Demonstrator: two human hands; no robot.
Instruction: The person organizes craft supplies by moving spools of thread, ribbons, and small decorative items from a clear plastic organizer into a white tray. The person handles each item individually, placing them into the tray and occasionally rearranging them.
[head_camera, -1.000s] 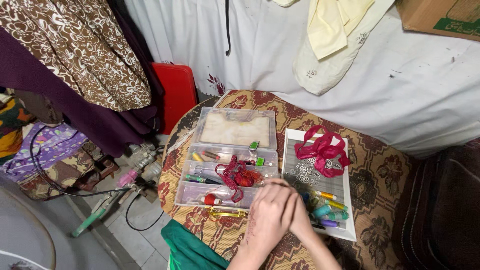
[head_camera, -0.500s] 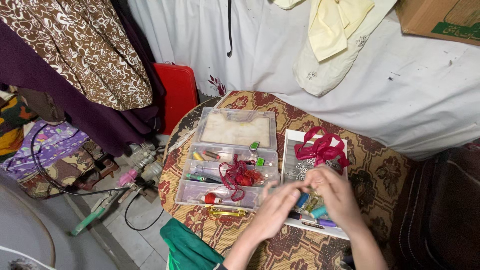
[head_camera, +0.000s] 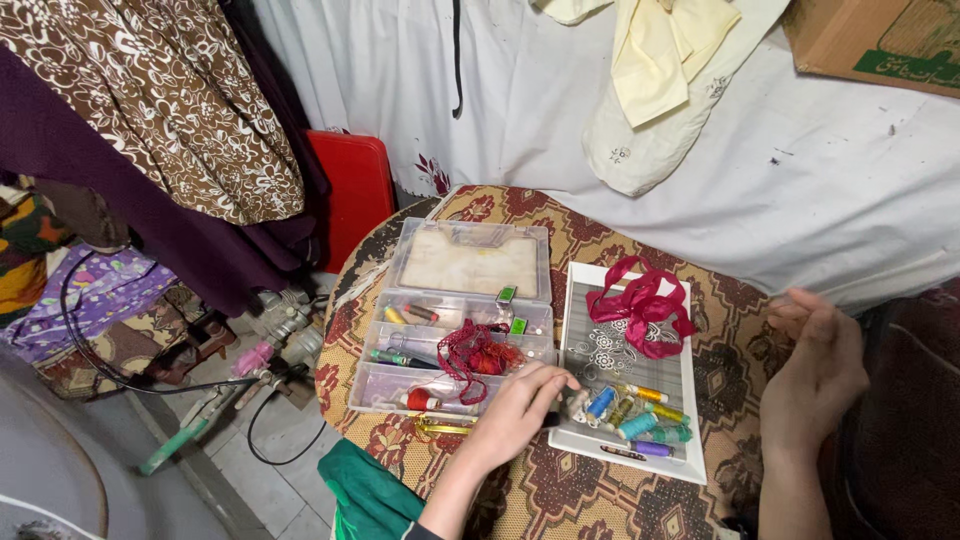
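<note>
On the white tray (head_camera: 682, 385), the left hand (head_camera: 520, 405) pinches a small dark thing beside the thread spools (head_camera: 630, 410); the right hand (head_camera: 815, 370) hovers loosely curled, holding nothing, well right

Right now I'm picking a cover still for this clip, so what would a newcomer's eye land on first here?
Probably the crimson ribbon, bunched at the far end of the white tray, and the red thread tangle in the clear plastic box beside it. Next come the coloured thread spools at the tray's near end, where the left hand reaches; the right hand hovers off to the side, holding nothing visible.
</note>
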